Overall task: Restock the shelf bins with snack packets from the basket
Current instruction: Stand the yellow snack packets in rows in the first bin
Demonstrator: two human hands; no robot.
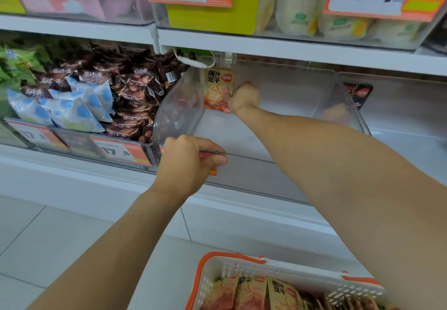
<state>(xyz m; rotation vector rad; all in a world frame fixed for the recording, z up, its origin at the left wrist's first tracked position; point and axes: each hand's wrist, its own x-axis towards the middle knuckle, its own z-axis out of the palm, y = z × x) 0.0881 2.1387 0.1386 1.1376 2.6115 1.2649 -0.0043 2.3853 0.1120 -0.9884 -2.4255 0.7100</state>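
Both hands curled: right (244, 97) grips packet (217, 89); left (191, 162) apparently pinches bin rim (244, 156).

basket (242, 265) sits below the bin (278, 116), packets (79, 92) apparently filling bins left.

The left hand (191, 162) was curled, fingers pinching at the front. The right arm reached far forward, its hand (245, 97) apparently closed in a grip, knuckles toward the camera.
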